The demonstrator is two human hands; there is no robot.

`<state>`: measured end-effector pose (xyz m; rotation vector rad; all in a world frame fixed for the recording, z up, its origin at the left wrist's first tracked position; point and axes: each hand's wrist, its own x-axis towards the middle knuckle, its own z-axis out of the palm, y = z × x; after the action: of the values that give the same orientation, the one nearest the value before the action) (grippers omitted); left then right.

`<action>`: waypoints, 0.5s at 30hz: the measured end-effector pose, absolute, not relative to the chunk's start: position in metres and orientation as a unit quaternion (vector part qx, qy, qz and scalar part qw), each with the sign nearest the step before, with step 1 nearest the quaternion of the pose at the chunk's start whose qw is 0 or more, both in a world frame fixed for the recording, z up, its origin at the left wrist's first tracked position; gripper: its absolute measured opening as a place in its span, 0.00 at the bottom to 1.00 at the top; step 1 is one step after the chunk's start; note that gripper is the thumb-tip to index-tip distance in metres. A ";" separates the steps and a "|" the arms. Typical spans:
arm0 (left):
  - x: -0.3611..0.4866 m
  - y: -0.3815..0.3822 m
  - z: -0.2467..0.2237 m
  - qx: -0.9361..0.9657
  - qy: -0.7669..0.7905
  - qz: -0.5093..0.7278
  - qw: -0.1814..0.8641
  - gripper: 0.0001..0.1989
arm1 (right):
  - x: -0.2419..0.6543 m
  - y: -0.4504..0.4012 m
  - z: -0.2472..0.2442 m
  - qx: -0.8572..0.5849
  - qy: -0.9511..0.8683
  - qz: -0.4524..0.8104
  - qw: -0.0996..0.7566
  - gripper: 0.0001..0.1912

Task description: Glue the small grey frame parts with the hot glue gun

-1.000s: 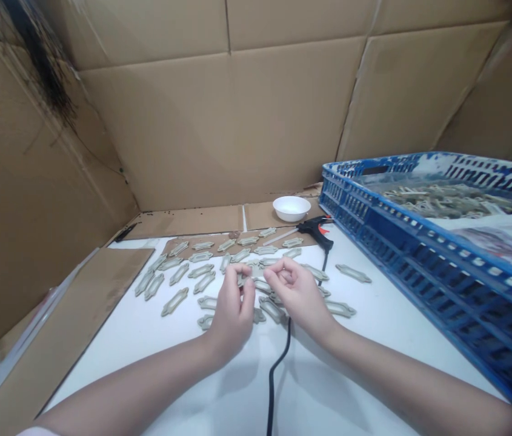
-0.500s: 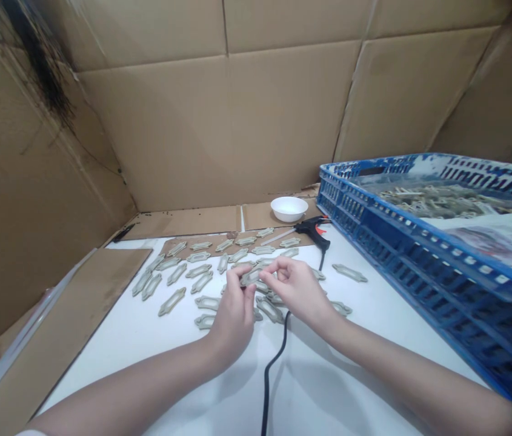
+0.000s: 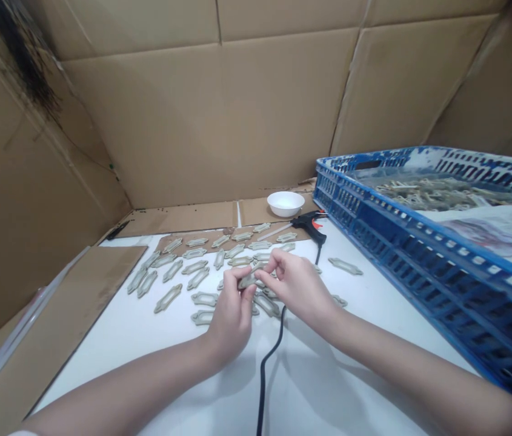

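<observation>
My left hand [image 3: 234,309] pinches one end of a small grey-green label-holder-shaped frame [image 3: 249,279], raised over the table. At its other end, the thumb and fingers of my right hand [image 3: 295,284] are closed on the same piece. Around and beneath both hands lie several more frames of this kind, such as a frame [image 3: 168,298] at the left and another frame [image 3: 345,266] apart on the right. My fingers cover part of the held piece and some pieces below.
A black glue gun [image 3: 312,225] lies beyond my right hand, its black cable [image 3: 262,375] running toward me. Behind it stands a white bowl [image 3: 285,204]. A blue crate [image 3: 374,221] with many pieces borders the right; cardboard walls [image 3: 183,121] enclose the back and left.
The view has shifted slightly, so everything sits a little higher and further left. Both hands keep hold of the frame, which appears tilted a bit more.
</observation>
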<state>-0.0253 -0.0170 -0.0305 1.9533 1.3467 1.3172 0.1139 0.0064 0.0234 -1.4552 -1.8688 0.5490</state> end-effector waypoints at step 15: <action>-0.022 -0.016 -0.015 0.582 0.511 0.485 0.406 0.09 | 0.143 0.053 0.024 -0.525 -0.410 0.512 0.543 0.17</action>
<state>-0.0220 -0.0162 -0.0155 1.4680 1.2896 1.2247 0.1425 0.0526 0.0244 -1.2461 -0.9733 1.2159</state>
